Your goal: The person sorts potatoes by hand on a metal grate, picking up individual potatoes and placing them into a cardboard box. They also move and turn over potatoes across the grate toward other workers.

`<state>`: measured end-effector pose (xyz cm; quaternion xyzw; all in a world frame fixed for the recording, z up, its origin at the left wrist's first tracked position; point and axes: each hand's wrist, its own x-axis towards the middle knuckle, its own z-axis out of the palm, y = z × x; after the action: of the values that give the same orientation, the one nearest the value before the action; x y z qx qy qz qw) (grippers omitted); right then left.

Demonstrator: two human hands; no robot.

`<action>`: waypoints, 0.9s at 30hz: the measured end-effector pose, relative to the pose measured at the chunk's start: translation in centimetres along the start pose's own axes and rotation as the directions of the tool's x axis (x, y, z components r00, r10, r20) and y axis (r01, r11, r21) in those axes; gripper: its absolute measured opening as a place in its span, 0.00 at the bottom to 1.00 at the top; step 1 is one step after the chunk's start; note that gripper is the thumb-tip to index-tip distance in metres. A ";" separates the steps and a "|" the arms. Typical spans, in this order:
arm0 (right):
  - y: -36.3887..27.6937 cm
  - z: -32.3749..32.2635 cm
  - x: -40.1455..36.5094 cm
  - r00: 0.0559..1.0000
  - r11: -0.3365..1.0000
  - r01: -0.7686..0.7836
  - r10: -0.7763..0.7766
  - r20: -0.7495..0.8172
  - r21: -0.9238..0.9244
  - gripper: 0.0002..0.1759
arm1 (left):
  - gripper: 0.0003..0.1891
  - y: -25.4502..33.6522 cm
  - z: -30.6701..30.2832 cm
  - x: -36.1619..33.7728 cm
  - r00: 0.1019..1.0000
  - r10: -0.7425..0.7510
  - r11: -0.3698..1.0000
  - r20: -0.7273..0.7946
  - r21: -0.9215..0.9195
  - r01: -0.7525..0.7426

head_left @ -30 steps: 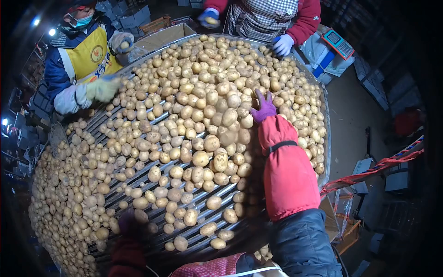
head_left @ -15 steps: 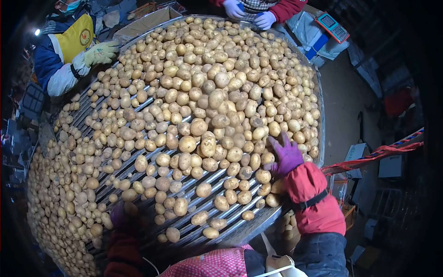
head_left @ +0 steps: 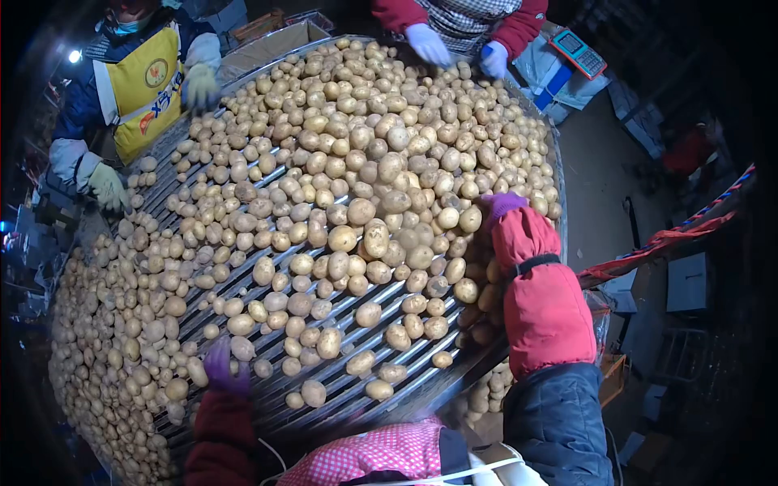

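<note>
Many potatoes [head_left: 377, 239] lie heaped on a slatted metal table [head_left: 405, 364], loosely spread at the near middle and thick at the back and left. My left hand [head_left: 225, 366], in a purple glove, is at the lower left with fingers apart, beside a pale potato [head_left: 242, 348]. My right hand [head_left: 504, 206], also purple-gloved under a red sleeve, reaches into the heap on the right. It touches potatoes there; its fingers are mostly hidden, so its grip does not show.
A co-worker in a yellow apron [head_left: 146, 89] stands at the back left, gloved hands at the table edge. Another co-worker's gloved hands [head_left: 428, 44] are at the far edge. An orange-framed keypad device [head_left: 579, 53] sits back right; a red wrapped cord [head_left: 664, 239] runs at right.
My right hand has moved forward, farther into the heap. My left hand has come into clearer view and its fingers have spread. The co-worker at the left has turned, showing both hands.
</note>
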<state>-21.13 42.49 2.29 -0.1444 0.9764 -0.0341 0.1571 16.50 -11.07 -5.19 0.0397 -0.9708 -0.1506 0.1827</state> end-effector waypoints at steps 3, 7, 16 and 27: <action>-2.0 0.8 -0.3 0.999 0.999 -0.026 0.027 -0.023 0.045 0.33 | 0.27 1.7 -1.0 0.7 0.991 -0.112 0.994 0.070 0.029 0.110; -1.7 1.5 -2.8 0.991 0.922 -0.037 0.084 -0.106 0.386 0.34 | 0.26 2.5 -1.3 1.1 0.995 -0.081 0.995 0.056 0.060 0.077; 6.0 7.7 -29.4 0.960 0.393 -0.151 0.278 0.039 0.907 0.38 | 0.25 3.2 -1.5 1.3 0.985 -0.143 0.990 0.099 -0.008 0.144; -16.3 4.3 -10.4 0.912 0.951 0.308 -0.286 -0.294 0.031 0.34 | 0.26 2.8 -1.7 0.9 0.988 -0.143 0.988 0.052 0.064 0.139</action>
<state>-5.92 29.85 3.07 -0.2785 0.9534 -0.1155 0.0126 16.24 -8.98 -2.53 0.1094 -0.9744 -0.1348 0.1427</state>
